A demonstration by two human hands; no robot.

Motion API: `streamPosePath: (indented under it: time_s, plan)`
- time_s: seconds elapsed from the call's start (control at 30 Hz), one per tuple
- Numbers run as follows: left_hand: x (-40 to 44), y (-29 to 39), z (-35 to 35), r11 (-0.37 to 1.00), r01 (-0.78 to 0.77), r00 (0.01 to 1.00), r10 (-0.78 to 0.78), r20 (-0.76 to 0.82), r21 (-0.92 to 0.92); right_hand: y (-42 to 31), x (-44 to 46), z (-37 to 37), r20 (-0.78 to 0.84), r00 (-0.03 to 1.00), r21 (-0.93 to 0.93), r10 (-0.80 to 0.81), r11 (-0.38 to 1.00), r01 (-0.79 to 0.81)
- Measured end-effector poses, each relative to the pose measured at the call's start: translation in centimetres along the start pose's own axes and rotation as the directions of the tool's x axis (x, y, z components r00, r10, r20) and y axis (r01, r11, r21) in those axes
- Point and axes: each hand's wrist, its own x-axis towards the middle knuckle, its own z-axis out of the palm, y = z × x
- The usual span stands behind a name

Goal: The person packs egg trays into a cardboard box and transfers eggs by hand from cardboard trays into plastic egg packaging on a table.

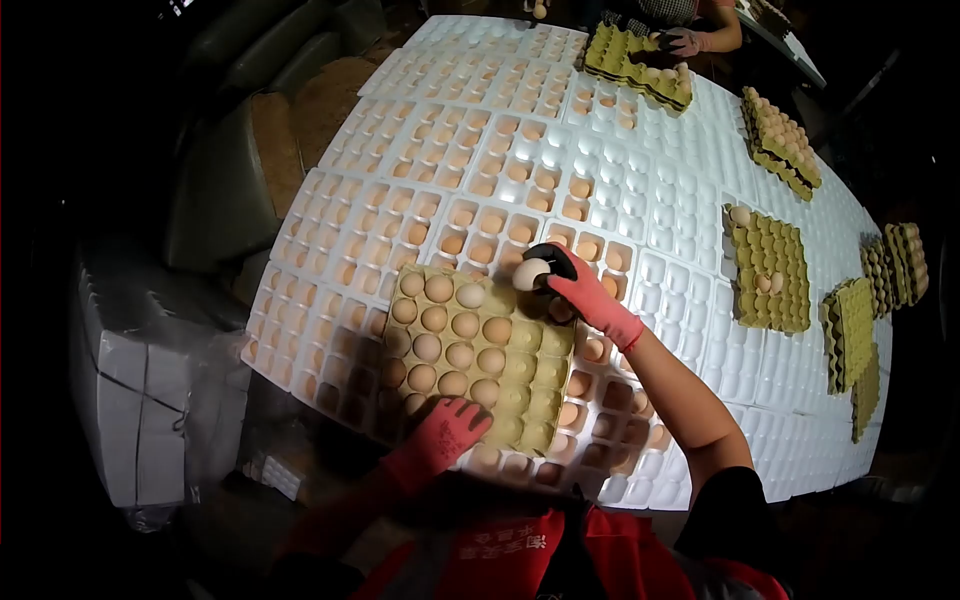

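Observation:
My right hand (pixel 570 285), in a red glove with dark fingertips, grips a pale egg (pixel 531 274) just above the white foam trays. Below and to its left lies a yellowish pulp egg tray (pixel 530 385), with eggs filling its left side and bare cups along its right. My left hand (pixel 450 432), gloved the same way, rests at the tray's near edge with its fingers curled over eggs there; whether it grips the rim or an egg is hidden. Around the pulp tray, many cups of the white foam trays (pixel 455 212) hold brown eggs.
Another person's gloved hand (pixel 685 42) works at a stack of pulp trays (pixel 640 70) at the far side. More pulp trays (pixel 785 265) sit to the right, one stack loaded with eggs (pixel 782 135). Wrapped white boxes (pixel 140 400) stand left of the table.

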Motion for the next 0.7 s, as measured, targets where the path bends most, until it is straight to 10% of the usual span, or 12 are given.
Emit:
streamPosePath:
  time_s: [0.03,0.07,0.13,0.2,0.27,0.33,0.37,0.57,0.6,0.63,0.7]
  plan:
    - [0.0,0.1,-0.2,0.997,0.001,0.999,-0.004,-0.035,-0.078,-0.6,0.0,-0.4,0.036,0.999,0.109,0.029,0.993,-0.032]
    - [-0.3,0.7,-0.7,0.97,0.137,0.955,-0.183,-0.232,-0.202,-0.9,-0.2,-0.1,0.071,0.997,-0.245,-0.031,0.968,0.047]
    - [-1.4,0.2,0.3,0.488,0.14,0.867,-0.48,-0.131,-0.861,-3.0,-0.8,2.4,0.407,0.909,-0.737,-0.092,0.554,0.387]
    - [-1.5,0.1,0.8,-0.068,0.111,0.824,-0.552,0.13,-0.992,0.6,0.4,3.8,0.675,0.728,-0.708,-0.121,0.173,0.685]
    - [0.8,1.7,-1.6,0.671,0.255,0.897,-0.432,-0.089,-0.696,-0.3,0.7,3.8,0.685,0.722,-0.702,-0.099,0.175,0.69]
    - [2.5,1.9,-0.7,0.956,0.274,0.952,-0.286,-0.112,-0.108,-2.4,-0.4,3.1,0.54,0.831,-0.748,-0.133,0.375,0.547]
    - [2.5,1.6,0.1,0.942,0.272,0.941,-0.303,-0.149,-0.195,-4.2,-1.7,2.8,0.333,0.943,-0.737,-0.009,0.621,0.266]
    - [0.1,-0.4,1.2,0.763,0.182,0.808,-0.475,-0.348,-0.621,-1.1,-4.4,3.1,0.375,0.918,-0.41,-0.131,0.865,0.291]
    - [-2.0,-0.1,0.2,0.012,0.12,0.745,-0.662,0.083,-0.993,-2.7,-5.4,5.4,0.352,0.936,-0.642,0.018,0.732,0.227]
    - [-2.9,1.4,-2.3,-0.201,0.049,0.674,-0.716,0.18,-0.978,-2.7,-5.8,7.4,0.344,0.939,-0.846,-0.02,0.428,0.319]
    - [-4.7,1.6,-3.4,-0.141,0.117,0.707,-0.684,0.182,-0.983,-0.5,-5.0,10.2,0.348,0.937,-0.936,0.032,0.073,0.346]
